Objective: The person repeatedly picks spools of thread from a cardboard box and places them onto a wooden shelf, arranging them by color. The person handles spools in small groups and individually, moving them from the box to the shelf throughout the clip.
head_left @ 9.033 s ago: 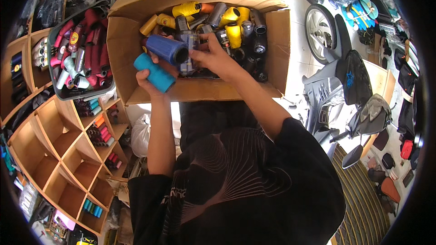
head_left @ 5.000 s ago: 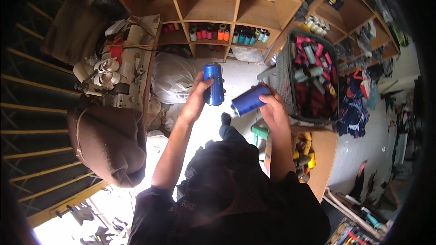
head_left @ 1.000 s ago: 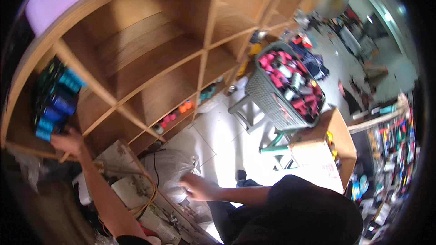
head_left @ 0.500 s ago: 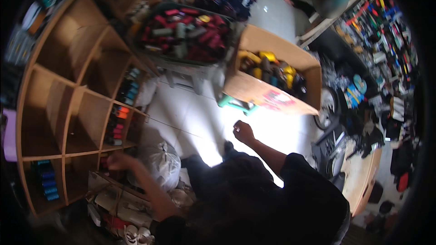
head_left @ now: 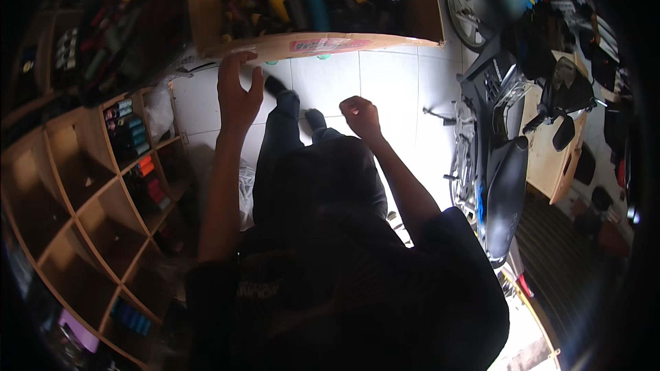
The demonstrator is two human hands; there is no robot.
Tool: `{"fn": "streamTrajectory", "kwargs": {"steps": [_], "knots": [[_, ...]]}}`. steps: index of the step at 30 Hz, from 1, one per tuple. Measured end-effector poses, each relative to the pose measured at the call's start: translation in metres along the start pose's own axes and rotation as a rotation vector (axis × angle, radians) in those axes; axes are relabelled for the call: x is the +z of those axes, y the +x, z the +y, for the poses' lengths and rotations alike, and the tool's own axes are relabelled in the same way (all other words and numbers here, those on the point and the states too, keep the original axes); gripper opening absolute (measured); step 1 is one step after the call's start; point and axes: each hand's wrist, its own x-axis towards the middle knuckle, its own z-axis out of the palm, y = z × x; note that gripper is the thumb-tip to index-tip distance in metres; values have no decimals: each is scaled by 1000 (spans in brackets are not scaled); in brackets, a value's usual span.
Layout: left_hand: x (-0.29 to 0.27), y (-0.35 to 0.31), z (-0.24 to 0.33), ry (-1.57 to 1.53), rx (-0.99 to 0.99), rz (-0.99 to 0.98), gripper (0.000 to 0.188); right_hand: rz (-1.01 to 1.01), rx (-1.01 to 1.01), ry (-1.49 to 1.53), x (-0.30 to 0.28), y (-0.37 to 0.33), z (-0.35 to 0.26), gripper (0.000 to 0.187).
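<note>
A cardboard box (head_left: 237, 48) stands ahead of me, filled with yellow, black and a few teal thread spools (head_left: 317, 10). My left hand (head_left: 239, 96) is raised at the box's near left edge, thumb apart from the fingers, and holds nothing. Its fingertips overlap the box edge; whether they touch it I cannot tell. Lower and further right, my right hand (head_left: 361, 118) hangs over the floor with its fingers curled in. Whatever might be inside that fist is hidden.
On my left stands a wooden cubby shelf (head_left: 130, 230) with blue spools (head_left: 130, 316) and red spools (head_left: 152, 191) in some compartments. A motorcycle (head_left: 502, 199) is parked on the right. A clear plastic bag (head_left: 246, 192) lies beside my leg. White tiles (head_left: 388, 82) cover the floor.
My view has turned from the shelf toward the box, which now appears nearer. The left hand has left the shelf's lower compartments and come up to the box. My right hand stays curled.
</note>
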Motion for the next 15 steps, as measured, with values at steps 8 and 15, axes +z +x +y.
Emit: {"fn": "streamTrajectory", "kwargs": {"steps": [8,15], "knots": [[45,95,-38,306,12,-367,20,379,-247,-135,-51,52,-92,10],[33,115,-28,279,-158,-683,25,151,-199,-360,-46,191,-115,22]]}}
